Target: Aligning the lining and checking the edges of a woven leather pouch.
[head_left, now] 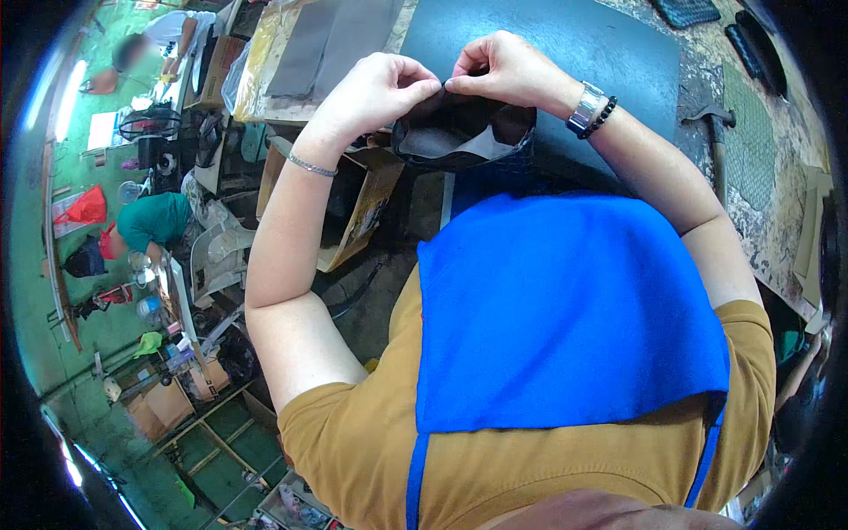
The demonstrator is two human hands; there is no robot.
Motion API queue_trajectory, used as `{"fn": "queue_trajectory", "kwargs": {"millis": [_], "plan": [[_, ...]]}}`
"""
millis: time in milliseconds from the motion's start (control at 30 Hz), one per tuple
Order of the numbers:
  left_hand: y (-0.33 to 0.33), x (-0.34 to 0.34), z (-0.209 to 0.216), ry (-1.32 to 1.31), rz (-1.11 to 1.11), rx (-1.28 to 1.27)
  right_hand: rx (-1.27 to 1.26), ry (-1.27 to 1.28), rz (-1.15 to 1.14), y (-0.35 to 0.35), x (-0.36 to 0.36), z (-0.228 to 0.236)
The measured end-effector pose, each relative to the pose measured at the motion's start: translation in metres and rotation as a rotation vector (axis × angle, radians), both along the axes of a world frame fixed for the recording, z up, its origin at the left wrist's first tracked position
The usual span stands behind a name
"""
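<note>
- Here, we see the left hand (382,91) with its thumb and forefinger closed together, pinching the far rim of a black bag (455,141).
- We see the right hand (511,74) gripping the same rim, thumb against forefinger, its fingertips just beside the left ones.
- Exactly what lies between the fingertips is too small for us to tell.
- The bag is in front of the blue apron (565,309), by the near edge of a dark mat (609,75), and its opening faces up toward us, showing a grey lining; we cannot tell whether it rests on anything.
- On the right wrist we find a metal watch (585,108) and a black bead bracelet (604,117); on the left, a chain bracelet (311,165).
- To the right of the mat, we notice a hammer (717,132) on the worn bench (698,84).
- To the left, we see dark grey sheets (331,44) and, lower down, an open cardboard box (369,212).
- Farther left, we spot a black fan (148,125) and a co-worker in green (155,218).
</note>
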State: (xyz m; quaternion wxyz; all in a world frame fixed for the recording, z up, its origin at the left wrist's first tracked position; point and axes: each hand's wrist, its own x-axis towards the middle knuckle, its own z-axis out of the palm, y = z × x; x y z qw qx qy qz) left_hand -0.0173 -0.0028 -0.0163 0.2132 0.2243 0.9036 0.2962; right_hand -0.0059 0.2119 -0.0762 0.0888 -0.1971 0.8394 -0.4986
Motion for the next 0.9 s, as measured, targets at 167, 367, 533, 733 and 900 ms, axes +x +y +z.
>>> {"fn": "queue_trajectory", "kwargs": {"millis": [167,367,533,733,900], "plan": [[0.000,0.004,-0.001,-0.018,0.063,0.023,0.003,0.038,0.010,0.001,0.000,0.000],[-0.001,0.004,-0.003,-0.088,0.133,-0.028,0.007,0.061,0.009,0.001,0.002,0.002],[0.001,0.008,-0.004,-0.110,0.182,0.030,0.015,0.068,-0.008,0.002,0.000,-0.002],[-0.002,0.021,-0.009,-0.068,0.217,0.100,0.028,0.033,0.003,0.006,-0.002,0.001],[-0.004,0.015,0.002,-0.116,0.245,0.073,-0.111,0.530,0.130,0.007,-0.001,-0.010]]}}
